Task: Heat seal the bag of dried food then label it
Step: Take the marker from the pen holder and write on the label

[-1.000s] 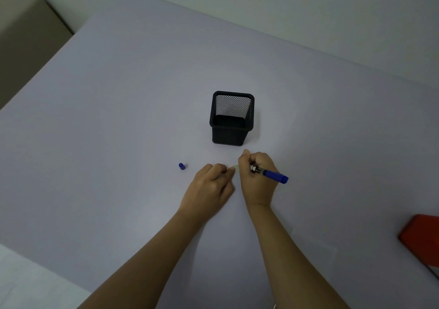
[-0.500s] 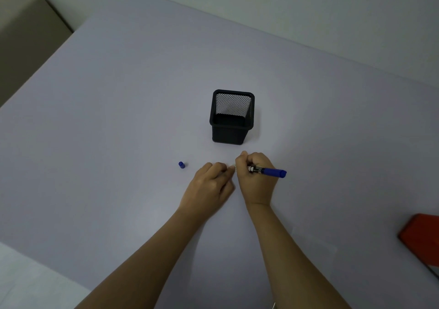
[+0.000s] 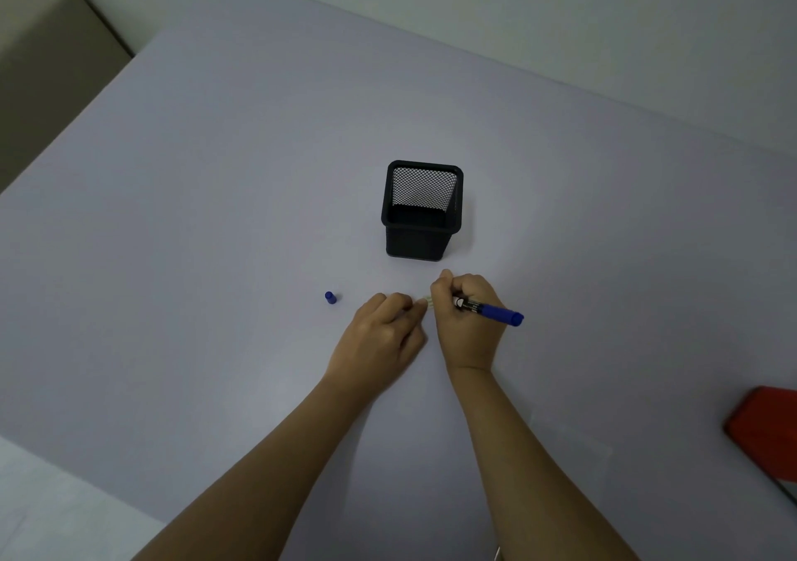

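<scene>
My right hand [image 3: 468, 319] grips a blue marker [image 3: 496, 312], its tip down on a small pale label [image 3: 425, 300] lying on the table. Only a sliver of that label shows between my hands. My left hand [image 3: 384, 332] rests beside it with curled fingers, fingertips pressing the label's left end. The marker's blue cap [image 3: 330, 297] lies on the table to the left of my left hand. A clear bag [image 3: 573, 435] lies flat and faint on the table right of my right forearm.
A black mesh pen holder [image 3: 422, 211] stands just behind my hands. A red object [image 3: 765, 431] sits at the right edge of the lilac table [image 3: 215, 215]. A beige seat [image 3: 43, 64] lies beyond the table's left corner.
The marker's rear end has swung slightly as my right hand works over the label. My left hand has stayed in place.
</scene>
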